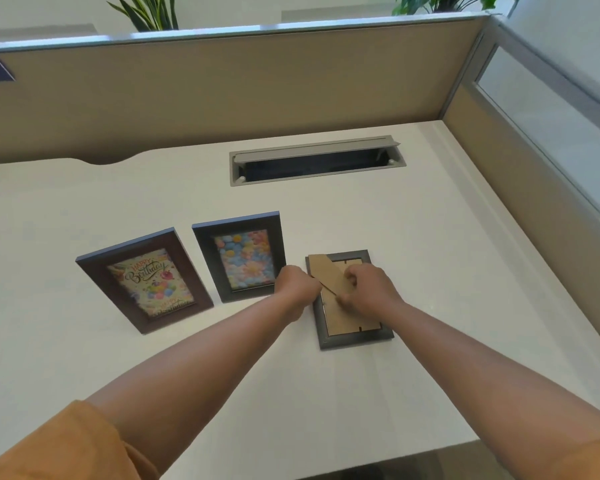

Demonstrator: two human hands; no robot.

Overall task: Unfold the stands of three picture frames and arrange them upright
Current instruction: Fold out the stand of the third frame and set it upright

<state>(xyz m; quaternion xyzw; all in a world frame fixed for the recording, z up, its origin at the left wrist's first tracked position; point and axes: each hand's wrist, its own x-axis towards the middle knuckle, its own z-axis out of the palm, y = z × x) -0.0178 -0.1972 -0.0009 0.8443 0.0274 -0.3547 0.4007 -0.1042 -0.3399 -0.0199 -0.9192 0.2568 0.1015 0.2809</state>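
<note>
A white desk [378, 216] sits inside beige cubicle partitions [222, 95], with a grey cable slot [317, 160] at its back. Nearer than the slot, two dark-framed pictures [144, 279] [240, 256] stand upright. Right of them a third dark frame [352, 337] lies face down. The left hand [297, 289], curled, touches its edge; the right hand [369, 289] pinches its brown cardboard stand [328, 271].

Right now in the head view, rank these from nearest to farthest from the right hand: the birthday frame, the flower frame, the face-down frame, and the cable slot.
From the right hand:
1. Face-down frame, directly under it, touched.
2. Flower frame, upright, just to its left.
3. Cable slot, at the desk's back, beyond the hand.
4. Birthday frame, upright, leftmost.
</note>
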